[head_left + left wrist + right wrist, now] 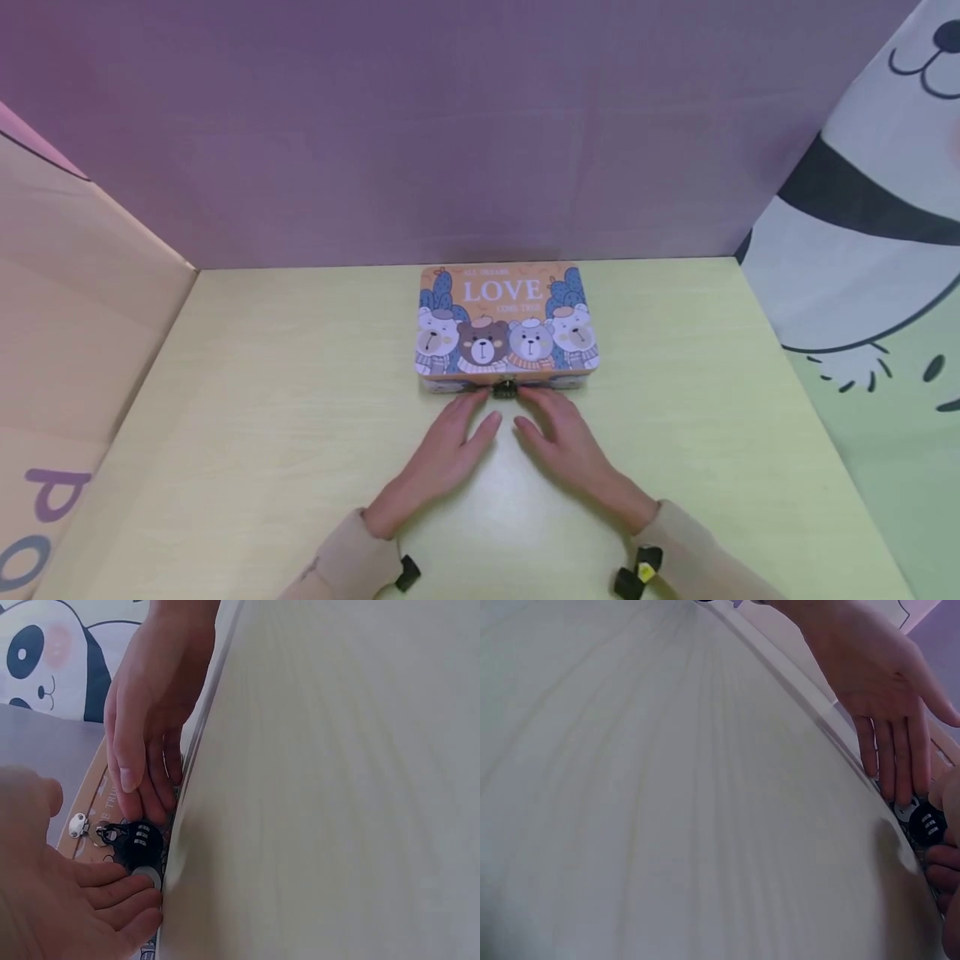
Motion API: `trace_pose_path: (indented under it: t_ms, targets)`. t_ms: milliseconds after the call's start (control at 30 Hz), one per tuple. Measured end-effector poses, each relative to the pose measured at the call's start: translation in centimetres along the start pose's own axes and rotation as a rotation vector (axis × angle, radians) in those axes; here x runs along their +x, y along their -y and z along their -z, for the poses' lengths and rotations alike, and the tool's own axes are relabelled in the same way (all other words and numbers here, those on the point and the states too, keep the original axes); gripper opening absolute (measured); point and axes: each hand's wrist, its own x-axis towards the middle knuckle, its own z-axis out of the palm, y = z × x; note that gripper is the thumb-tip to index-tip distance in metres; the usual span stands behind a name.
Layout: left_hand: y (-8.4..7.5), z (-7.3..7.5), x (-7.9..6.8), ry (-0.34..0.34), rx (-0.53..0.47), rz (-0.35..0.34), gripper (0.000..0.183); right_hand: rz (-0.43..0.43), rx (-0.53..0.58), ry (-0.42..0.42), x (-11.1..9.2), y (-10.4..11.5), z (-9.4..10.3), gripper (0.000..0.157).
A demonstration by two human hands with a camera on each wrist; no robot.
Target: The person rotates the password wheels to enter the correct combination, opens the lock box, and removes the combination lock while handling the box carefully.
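Note:
A rectangular box [508, 296] with an orange lid, printed bears and the word LOVE lies at the back middle of the table. A black combination padlock [505, 389] with number dials hangs at the metal clasp [79, 825] on its front. My left hand [448, 446] lies just left of the padlock, its fingers extended and the fingertips at the box's front. On the other side, my right hand [567, 443] mirrors it, fingertips close beside the padlock. Neither hand grips anything. Beside the padlock shows a pale round disc [150, 876], partly covered by the left fingers.
The pale wood-look table [262, 417] reaches a purple backdrop [375, 133] right behind the box. Printed cloth panels stand on both sides, with a panda picture [862, 200] on the right one. Dark wrist devices [407, 573] sit at both sleeves.

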Motion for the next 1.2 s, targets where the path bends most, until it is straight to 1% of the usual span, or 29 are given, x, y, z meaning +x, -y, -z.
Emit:
trace_pose_path:
  t_ms: [333, 500, 667, 967, 1200]
  targets:
    - [-0.06, -0.24, 0.46, 0.017, -0.069, 0.019, 0.066, 0.044, 0.009, -0.028, 0.21, -0.13, -0.35, 0.045]
    - [-0.23, -0.06, 0.56, 0.023, -0.125, 0.038, 0.065, 0.048, 0.025, -0.035, 0.30, -0.02, -0.36, 0.043]
    - [-0.32, 0.08, 0.62, 0.025, -0.179, 0.051, 0.069, 0.044, 0.050, -0.043, 0.47, 0.17, -0.33, 0.040]
    - [-0.34, 0.14, 0.57, 0.004, -0.296, 0.073, 0.064, -0.020, 0.180, -0.038, 0.53, 0.33, -0.33, 0.035]
    - [-0.34, 0.17, 0.44, -0.001, -0.330, 0.089, 0.062, -0.044, 0.269, -0.039, 0.46, 0.27, -0.41, 0.032]
